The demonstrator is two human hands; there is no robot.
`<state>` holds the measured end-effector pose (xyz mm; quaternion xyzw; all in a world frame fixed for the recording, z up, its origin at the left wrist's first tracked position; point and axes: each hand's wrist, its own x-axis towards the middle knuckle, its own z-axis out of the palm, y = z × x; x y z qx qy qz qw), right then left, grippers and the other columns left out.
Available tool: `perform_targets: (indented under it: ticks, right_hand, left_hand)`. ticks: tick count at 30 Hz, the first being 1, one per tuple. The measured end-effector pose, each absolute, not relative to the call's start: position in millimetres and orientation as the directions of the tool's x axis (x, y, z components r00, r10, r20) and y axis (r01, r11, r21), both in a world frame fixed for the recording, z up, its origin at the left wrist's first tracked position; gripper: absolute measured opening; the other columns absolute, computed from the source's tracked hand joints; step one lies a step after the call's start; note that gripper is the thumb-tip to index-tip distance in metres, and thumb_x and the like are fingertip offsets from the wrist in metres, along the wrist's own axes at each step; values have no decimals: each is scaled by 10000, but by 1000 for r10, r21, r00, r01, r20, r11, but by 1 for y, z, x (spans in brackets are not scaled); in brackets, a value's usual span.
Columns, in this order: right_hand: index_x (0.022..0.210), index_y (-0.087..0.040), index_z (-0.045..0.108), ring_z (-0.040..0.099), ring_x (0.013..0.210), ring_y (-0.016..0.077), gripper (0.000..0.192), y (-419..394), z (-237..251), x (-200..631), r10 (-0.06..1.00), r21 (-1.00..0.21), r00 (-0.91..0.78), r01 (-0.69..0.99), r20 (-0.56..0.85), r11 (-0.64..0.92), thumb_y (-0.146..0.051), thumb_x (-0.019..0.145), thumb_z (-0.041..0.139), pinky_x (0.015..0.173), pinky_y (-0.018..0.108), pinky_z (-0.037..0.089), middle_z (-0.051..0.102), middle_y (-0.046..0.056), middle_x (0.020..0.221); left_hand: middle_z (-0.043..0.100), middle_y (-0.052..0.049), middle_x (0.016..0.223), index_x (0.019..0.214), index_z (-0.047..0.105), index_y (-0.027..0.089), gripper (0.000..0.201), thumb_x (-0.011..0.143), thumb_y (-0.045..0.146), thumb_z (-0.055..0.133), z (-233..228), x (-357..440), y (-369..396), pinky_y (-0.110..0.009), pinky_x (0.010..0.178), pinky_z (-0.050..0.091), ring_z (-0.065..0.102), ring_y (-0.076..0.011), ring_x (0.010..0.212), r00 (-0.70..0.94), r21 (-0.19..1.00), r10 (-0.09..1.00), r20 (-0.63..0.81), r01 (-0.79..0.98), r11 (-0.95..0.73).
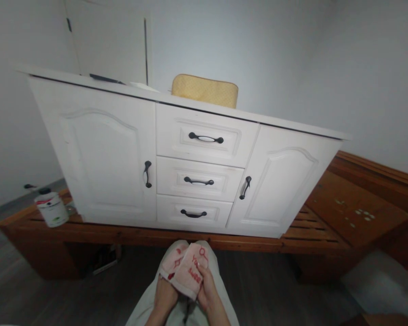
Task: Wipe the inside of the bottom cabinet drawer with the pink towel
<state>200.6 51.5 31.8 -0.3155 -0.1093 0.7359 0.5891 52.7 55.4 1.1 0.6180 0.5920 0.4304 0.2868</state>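
Observation:
Both my hands hold a folded pink cloth with red print, low in the middle of the view, over my lap. My left hand grips its left underside. My right hand clasps its right edge, thumb on top. In front of me stands a white sideboard with two doors and three drawers with black handles, resting on a wooden slatted frame.
A white tin sits on the frame's left end. A yellow cushion-like object pokes up behind the sideboard top. A wooden panel lies to the right. Dark grey floor surrounds me.

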Motion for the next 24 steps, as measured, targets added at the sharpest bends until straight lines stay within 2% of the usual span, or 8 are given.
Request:
perform_targets:
  ticks: [4,7,10,12,14,19,22,24]
  right_hand:
    - [981,-159,720,768,910,261,428,51,36,204,937,-543,-98,-793,-334,-276,-290,595,849,910,420,584,820,104,948]
    - [948,-159,725,770,858,261,424,49,40,208,932,-575,-79,-768,-354,-283,-268,558,851,906,427,585,820,104,910]
    - [1007,-160,724,768,885,265,451,48,45,213,944,-638,-63,-723,-323,-266,-275,584,830,916,430,577,816,105,934]
    - [1091,-161,709,763,913,259,506,47,50,218,960,-690,-65,-682,-273,-242,-286,612,813,929,424,567,809,104,980]
    - [1150,-168,689,756,930,249,547,48,53,223,967,-749,-92,-616,-239,-243,-300,631,796,935,421,560,800,98,1014]
    - [1136,-152,684,725,978,280,516,58,50,240,986,-979,98,-170,-132,-114,-311,647,731,941,465,557,763,113,1045]
    - [1293,-128,592,645,1157,342,670,62,48,251,950,-998,304,-3,-66,-68,-284,652,708,1065,525,469,668,179,1224]
    - [1387,-119,524,555,1291,362,712,61,51,254,912,-976,404,215,67,-23,-287,708,656,1133,532,399,573,215,1365]
  left_hand:
    - [788,-93,1138,895,792,268,339,610,369,640,-3,50,59,-537,1216,332,596,-406,1278,-160,931,981,112,363,-47]
    - [762,-81,1200,1131,708,263,524,641,432,633,-3,48,65,-501,1199,381,607,-345,1278,-233,973,970,73,228,-18]
    - [698,-88,1323,1418,479,235,810,674,515,635,-1,44,70,-461,1118,486,648,-301,1222,-277,994,959,67,107,-39]
    - [680,-113,1339,1456,416,208,918,641,542,676,0,41,72,-449,1047,539,675,-311,1166,-321,998,946,46,55,-30]
    - [698,-146,1287,1405,469,170,873,664,598,642,0,39,75,-454,992,562,692,-330,1123,-379,1000,926,-1,24,11]
    - [763,-178,1110,1257,615,98,825,755,730,444,0,35,85,-446,940,566,715,-345,1059,-404,991,909,-102,43,130]
    - [738,-175,1221,1238,665,105,842,734,746,453,4,34,86,-427,996,532,685,-342,1135,-338,987,938,-76,111,120]
    - [744,-170,1217,1251,669,113,815,738,715,474,8,36,85,-427,984,538,689,-339,1133,-283,982,957,-63,152,110]
